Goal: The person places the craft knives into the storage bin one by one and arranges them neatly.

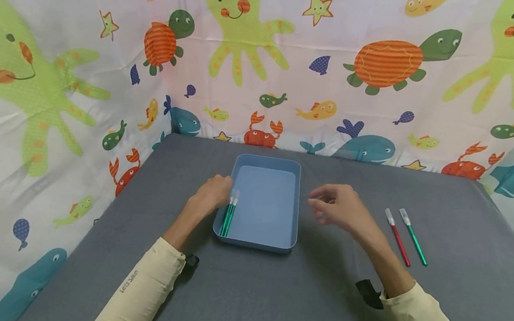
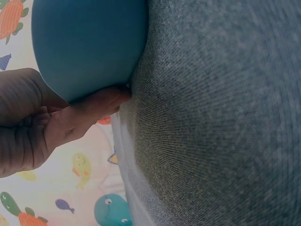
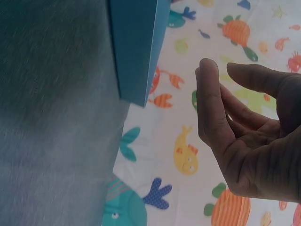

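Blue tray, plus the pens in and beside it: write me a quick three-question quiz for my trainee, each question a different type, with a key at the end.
1. True or false: the left hand touches the blue tray while the right hand is apart from it.

2. How many pens lie inside the tray?
A) one
B) two
C) four

3. Fill in the colour: to the right of the tray, a green pen lies beside a ____ pen.

Key:
1. True
2. B
3. Red
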Available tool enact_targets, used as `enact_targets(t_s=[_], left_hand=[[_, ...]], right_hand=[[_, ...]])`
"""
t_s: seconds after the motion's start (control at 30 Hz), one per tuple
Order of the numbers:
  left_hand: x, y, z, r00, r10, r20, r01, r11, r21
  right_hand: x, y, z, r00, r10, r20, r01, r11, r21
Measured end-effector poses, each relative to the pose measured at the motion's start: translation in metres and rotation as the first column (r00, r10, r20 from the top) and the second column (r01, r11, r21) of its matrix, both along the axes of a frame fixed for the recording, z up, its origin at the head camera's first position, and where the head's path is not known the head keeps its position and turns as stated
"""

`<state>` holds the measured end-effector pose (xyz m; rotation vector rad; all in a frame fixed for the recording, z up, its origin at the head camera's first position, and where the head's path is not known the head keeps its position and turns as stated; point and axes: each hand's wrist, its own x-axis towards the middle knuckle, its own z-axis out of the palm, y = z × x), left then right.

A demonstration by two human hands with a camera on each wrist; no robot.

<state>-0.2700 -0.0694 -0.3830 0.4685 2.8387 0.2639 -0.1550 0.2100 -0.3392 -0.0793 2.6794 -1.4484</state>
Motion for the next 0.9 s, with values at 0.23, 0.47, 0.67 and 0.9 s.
enact_targets(t_s=[0.23,0.47,0.67,0.9], left_hand=[[0.001,0.0,0.0,1.0,0.0,-0.005,0.0,1.0,-0.003],[0.002,-0.001,0.001,1.0,0.019,0.008,-0.019,1.0,0.016],[0.003,0.0,0.002,1.0,0.025,0.01,-0.025,1.0,0.005],[0.002,0.002,0.0,1.0,0.026,0.003,-0.026,1.0,-0.013]], right_hand=[[0.007,0.028,-0.002,1.0,-0.021,-0.005,0.021,0.999,0.032],[0.014,0.054,-0.003,0.998,-0.067,0.016,0.066,0.996,0.064],[0.018,0.076,-0.004,0.994,-0.109,0.009,0.107,0.988,0.112],[0.026,0.106,-0.005,0.988,-0.156,0.018,0.151,0.973,0.174]])
